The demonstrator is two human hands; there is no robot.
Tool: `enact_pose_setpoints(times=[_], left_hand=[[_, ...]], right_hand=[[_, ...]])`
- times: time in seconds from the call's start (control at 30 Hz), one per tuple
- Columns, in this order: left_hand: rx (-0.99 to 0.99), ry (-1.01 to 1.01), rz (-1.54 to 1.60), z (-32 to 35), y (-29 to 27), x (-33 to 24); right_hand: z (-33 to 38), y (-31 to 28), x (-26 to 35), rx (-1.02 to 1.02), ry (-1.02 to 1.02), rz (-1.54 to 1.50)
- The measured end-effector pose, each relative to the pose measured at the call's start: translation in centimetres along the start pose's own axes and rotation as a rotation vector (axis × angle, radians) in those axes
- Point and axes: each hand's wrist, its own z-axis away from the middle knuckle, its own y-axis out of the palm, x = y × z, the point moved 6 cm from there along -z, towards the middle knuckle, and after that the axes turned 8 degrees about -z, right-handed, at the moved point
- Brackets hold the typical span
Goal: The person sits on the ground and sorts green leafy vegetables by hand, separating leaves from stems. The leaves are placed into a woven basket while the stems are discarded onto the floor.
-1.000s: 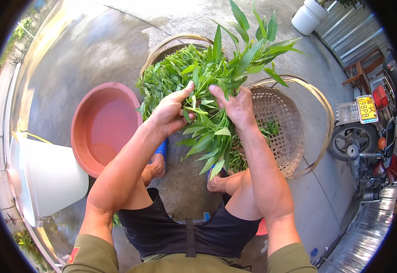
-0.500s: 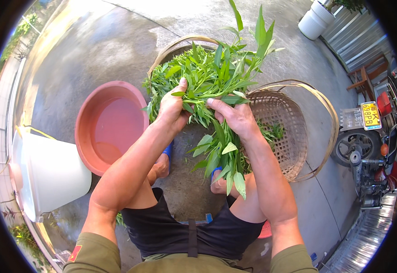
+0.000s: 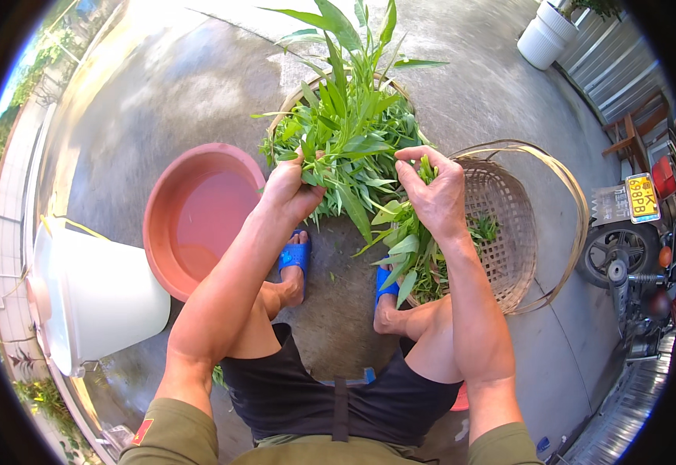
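Observation:
My left hand [image 3: 293, 187] is closed round a bunch of water spinach [image 3: 344, 128], its long leaves fanning upward over the far basket. My right hand [image 3: 437, 194] grips a shorter bunch of stems [image 3: 411, 236], whose leaves hang below the palm; cut stem ends poke out between thumb and fingers. A gap now lies between the two hands. Beyond them, the far woven basket [image 3: 280, 124] is heaped with greens [image 3: 384, 116]. To the right stands a second woven basket [image 3: 520, 248] with a hoop handle, holding a few loose leaves [image 3: 483, 227].
At left a reddish plastic basin [image 3: 156, 225] holds a little liquid, next to a white bucket [image 3: 113, 287] lying tilted. My feet in blue slippers [image 3: 295, 254] rest between basin and baskets. A motorcycle [image 3: 620, 248] and a white planter [image 3: 547, 35] stand at the right.
The hands have moved apart, splitting the single bunch in two: the leafy tops stay in my left hand, the lower part in my right, which has shifted right.

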Motion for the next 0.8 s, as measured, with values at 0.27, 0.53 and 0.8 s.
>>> enact_pose_setpoints(times=[0.27,0.53,0.8], left_hand=[[0.066,0.033,-0.103,0.4,0.4,-0.5],[0.126,0.104,-0.215,2.1,2.7,-0.1],[0.085,0.091,-0.17,1.6,1.9,-0.8]], right_hand=[[0.1,-0.2,1.8,-0.03,-0.037,-0.252],[1.1,2.7,2.4,0.252,0.039,-0.292],[1.7,1.8,2.5,0.361,0.045,-0.004]])
